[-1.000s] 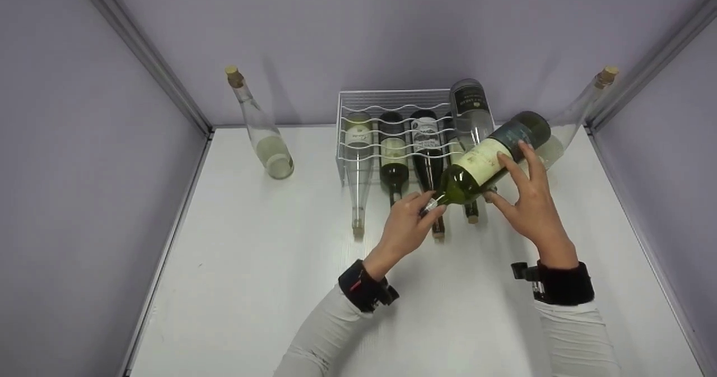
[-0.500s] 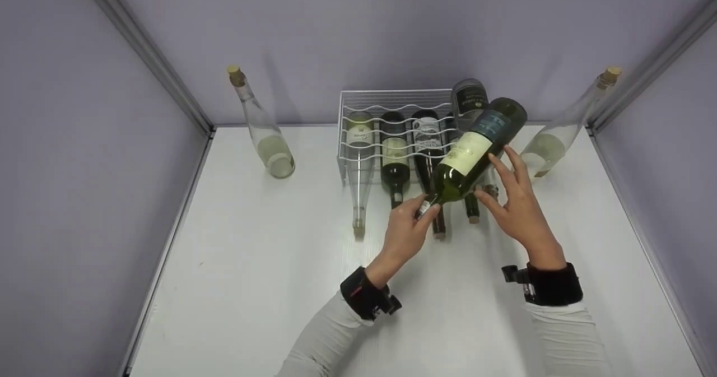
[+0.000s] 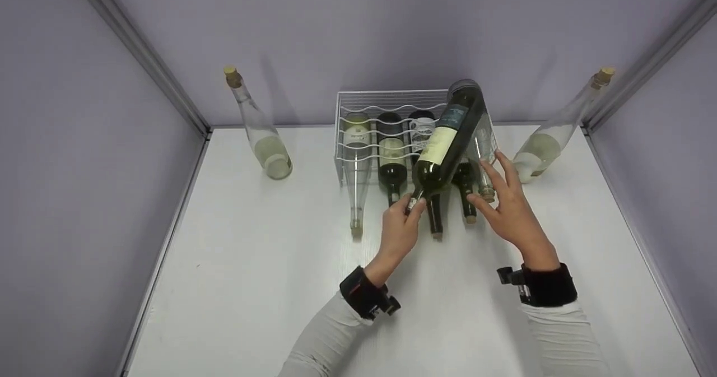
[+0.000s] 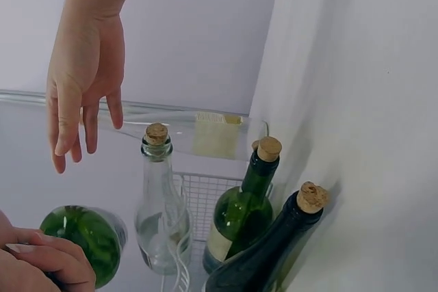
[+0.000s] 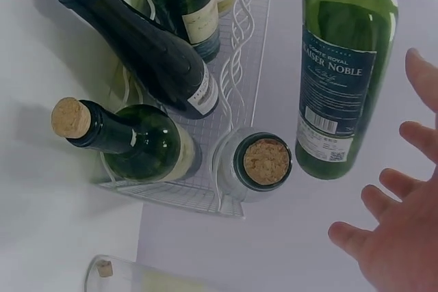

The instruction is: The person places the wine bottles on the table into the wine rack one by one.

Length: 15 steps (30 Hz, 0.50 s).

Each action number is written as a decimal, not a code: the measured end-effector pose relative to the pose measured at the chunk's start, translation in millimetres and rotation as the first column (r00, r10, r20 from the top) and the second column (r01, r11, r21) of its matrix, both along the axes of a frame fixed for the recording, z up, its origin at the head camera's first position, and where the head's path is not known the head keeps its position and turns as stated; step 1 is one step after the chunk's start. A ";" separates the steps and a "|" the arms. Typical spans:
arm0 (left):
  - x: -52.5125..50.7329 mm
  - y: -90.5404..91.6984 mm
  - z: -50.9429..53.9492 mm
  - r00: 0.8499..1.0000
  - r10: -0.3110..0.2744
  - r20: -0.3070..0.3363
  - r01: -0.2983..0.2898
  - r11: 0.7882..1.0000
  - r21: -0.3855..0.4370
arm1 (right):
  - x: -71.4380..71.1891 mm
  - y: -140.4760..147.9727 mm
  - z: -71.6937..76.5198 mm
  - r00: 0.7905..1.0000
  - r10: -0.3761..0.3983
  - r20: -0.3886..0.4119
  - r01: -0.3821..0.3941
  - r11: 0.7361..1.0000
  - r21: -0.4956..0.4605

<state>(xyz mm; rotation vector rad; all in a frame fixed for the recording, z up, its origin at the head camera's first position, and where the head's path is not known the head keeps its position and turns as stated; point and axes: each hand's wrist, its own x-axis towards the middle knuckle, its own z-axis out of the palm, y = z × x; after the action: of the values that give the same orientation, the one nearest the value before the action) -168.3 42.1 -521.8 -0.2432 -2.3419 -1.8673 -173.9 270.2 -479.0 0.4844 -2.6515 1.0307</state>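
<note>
Head view: right of centre, the left hand [image 3: 400, 231] grips the neck of a green bottle [image 3: 445, 139], tilted over the wire rack [image 3: 358, 98]; the right hand [image 3: 512, 214], fingers spread wide, is near it.

Left wrist view: lower centre shows a corked clear bottle [image 4: 156, 200], partly hidden from the head camera.

Right wrist view: upper right, this view alone shows the green bottle's barcoded back label [image 5: 335, 90], the right fingertips apart from it.

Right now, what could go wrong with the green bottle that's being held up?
The green bottle might slip, since only the left grip holds it, at its narrow end; the right grip isn't touching it. It might also knock the clear bottle close by on the rack.
</note>
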 end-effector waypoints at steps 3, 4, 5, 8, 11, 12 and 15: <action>-5.8 1.4 -3.3 0.999 0.001 0.054 -0.003 0.999 0.039 | 0.2 -4.4 -1.0 0.999 0.009 0.053 -0.009 1.000 0.012; -8.3 2.0 -4.3 0.998 0.002 0.070 -0.005 0.999 0.053 | -0.1 -6.0 -1.3 0.998 0.010 0.069 -0.011 1.000 0.019; -11.1 2.8 -5.0 0.997 0.005 0.083 -0.011 0.998 0.064 | -0.2 -7.6 -1.4 0.996 0.009 0.085 -0.011 1.000 0.026; -18.4 5.2 -5.0 0.995 0.017 0.094 -0.024 0.997 0.076 | -1.4 -11.2 -1.0 0.995 0.000 0.098 -0.005 0.999 0.047; -24.4 8.6 -4.3 0.994 0.028 0.105 -0.038 0.995 0.089 | -3.1 -13.9 -0.1 0.996 -0.004 0.085 -0.002 0.998 0.071; -26.0 9.8 -4.1 0.994 0.028 0.109 -0.039 0.994 0.099 | -3.7 -14.8 0.2 0.997 -0.004 0.078 -0.002 0.997 0.079; -30.8 13.8 -3.4 0.993 0.033 0.115 -0.045 0.994 0.103 | -5.9 -16.8 0.4 0.998 -0.008 0.061 0.002 0.995 0.104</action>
<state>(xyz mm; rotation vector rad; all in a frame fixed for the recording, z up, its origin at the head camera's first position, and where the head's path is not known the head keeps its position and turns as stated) -199.1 55.9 -525.2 -0.0807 -2.2904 -2.0288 -179.8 253.4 -478.5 0.4740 -2.7698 0.9240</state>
